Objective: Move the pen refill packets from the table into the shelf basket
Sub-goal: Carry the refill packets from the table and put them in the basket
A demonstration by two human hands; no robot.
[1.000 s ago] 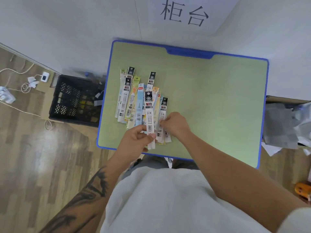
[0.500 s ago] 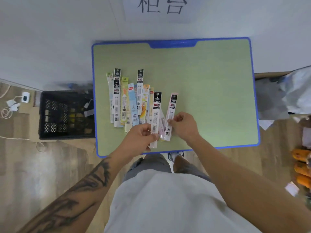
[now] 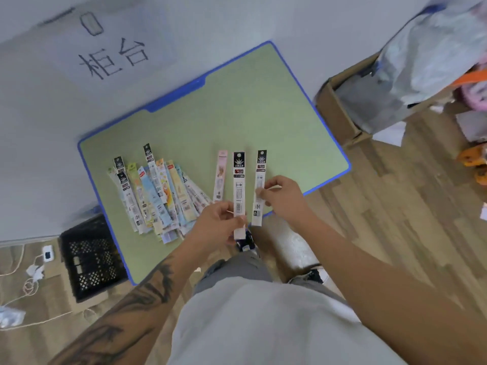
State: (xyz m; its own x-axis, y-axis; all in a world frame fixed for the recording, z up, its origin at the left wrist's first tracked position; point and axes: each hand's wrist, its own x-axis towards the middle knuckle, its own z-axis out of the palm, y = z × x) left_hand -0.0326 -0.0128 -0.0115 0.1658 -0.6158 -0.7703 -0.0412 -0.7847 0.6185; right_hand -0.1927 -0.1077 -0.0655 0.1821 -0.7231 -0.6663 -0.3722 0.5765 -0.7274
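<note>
Several pen refill packets (image 3: pixel 158 198) lie fanned in a pile on the left part of the green table (image 3: pixel 237 114). My left hand (image 3: pixel 216 225) pinches the lower end of a white packet with a black top (image 3: pixel 239 185). A pink packet (image 3: pixel 220 177) stands just left of it, its lower end hidden behind the same fingers. My right hand (image 3: pixel 283 198) pinches a second black-topped packet (image 3: pixel 260 185) near its middle. All three packets are held upright over the table's near edge, apart from the pile. No shelf basket is in view.
A black plastic crate (image 3: pixel 89 259) stands on the floor left of the table. Right of the table is an open cardboard box (image 3: pixel 340 109) with a grey bag (image 3: pixel 427 56) in it. Cables and a charger (image 3: pixel 47 255) lie on the wooden floor at far left.
The view has swung and tilted. Both hands have lifted away to the right of the pile. The pink packet is now at my left hand, and my right hand holds a black-topped one.
</note>
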